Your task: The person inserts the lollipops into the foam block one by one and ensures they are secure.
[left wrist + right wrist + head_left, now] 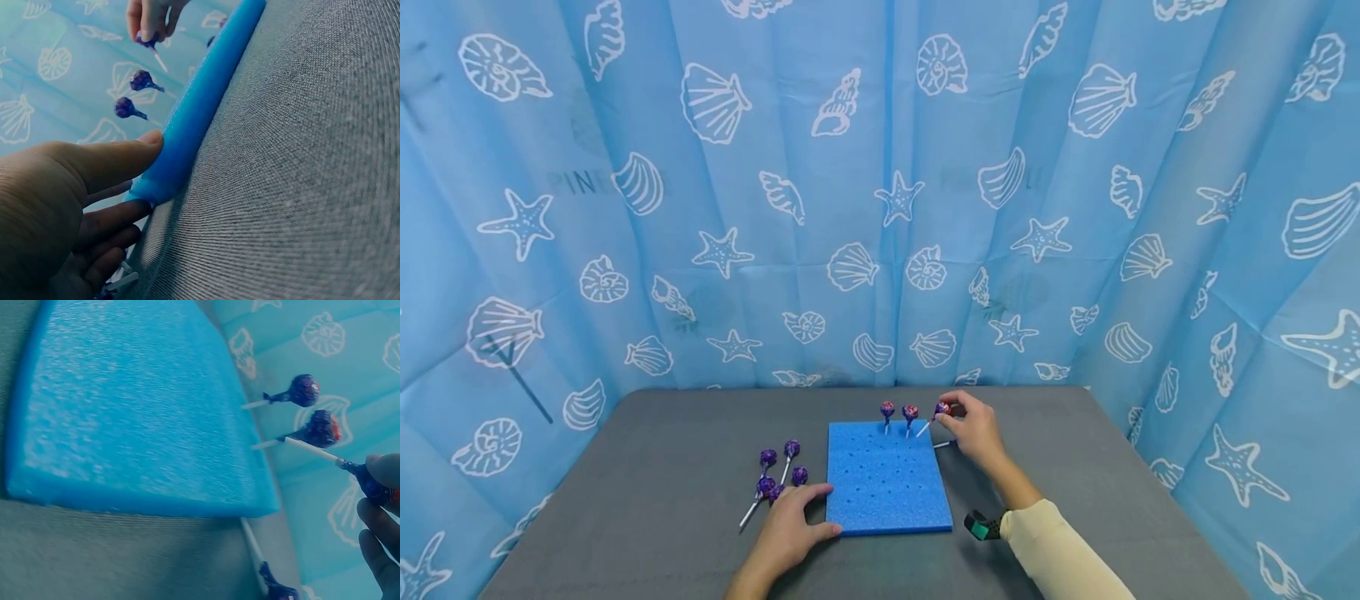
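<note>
A blue foam block point(887, 487) dotted with small holes lies flat on the table. Two purple-wrapped lollipops, one point(887, 409) left of the other point(911, 412), stand upright along its far edge. My right hand point(976, 432) pinches a third lollipop point(370, 486) by its wrapped head over the far right corner. Its stick slants down towards the block, and the free end shows in the right wrist view. At the block's near left side, my left hand point(785, 527) touches the edge with outstretched thumb point(119, 161) and fingers.
Several lollipops point(767, 457) lie left of the block, partly hidden behind my left hand. Another lollipop point(279, 591) lies by the block's right side, mostly under my right hand in the head view. A shell-print curtain point(865, 208) hangs behind the grey table point(685, 483).
</note>
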`<state>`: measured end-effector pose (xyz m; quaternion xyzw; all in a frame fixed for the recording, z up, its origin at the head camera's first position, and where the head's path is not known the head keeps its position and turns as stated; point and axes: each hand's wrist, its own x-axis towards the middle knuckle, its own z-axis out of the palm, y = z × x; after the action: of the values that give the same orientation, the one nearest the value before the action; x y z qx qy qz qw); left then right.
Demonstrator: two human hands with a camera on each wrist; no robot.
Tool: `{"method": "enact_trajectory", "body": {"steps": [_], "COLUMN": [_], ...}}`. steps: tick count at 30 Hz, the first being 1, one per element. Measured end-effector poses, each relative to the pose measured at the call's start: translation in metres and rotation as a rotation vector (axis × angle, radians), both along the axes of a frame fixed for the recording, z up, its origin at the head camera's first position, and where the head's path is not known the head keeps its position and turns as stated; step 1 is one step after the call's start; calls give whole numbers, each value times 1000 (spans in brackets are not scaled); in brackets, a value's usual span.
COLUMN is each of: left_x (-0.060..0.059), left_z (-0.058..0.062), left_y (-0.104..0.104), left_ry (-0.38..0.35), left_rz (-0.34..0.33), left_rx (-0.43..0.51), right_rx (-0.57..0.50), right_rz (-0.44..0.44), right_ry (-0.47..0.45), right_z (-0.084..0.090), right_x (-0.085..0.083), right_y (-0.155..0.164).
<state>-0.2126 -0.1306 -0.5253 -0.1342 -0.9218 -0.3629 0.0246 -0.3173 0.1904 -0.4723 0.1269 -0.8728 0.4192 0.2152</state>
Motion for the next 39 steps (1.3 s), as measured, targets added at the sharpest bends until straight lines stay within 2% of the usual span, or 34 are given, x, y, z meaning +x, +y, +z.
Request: {"method": "enact_trajectory", "body": {"steps": [13,23,30,39], "left_x": [-1,1,1,0], "left_z": [2,1,2,2], "left_y": [1,0,1,0], "left_ry": [-28,-1,-5,-22], "left_rz": [5,1,3,-1], "left_rx": [11,6,5,5], "right_rx": [29,106,79,19], "right_rz": [-49,7,46,63], "right_ry": [-18,154,202,181], "right_z": [-18,-23,-22,-21], "right_x": [3,8,8,13], "right_y": [-11,-20,-22,-27]}}
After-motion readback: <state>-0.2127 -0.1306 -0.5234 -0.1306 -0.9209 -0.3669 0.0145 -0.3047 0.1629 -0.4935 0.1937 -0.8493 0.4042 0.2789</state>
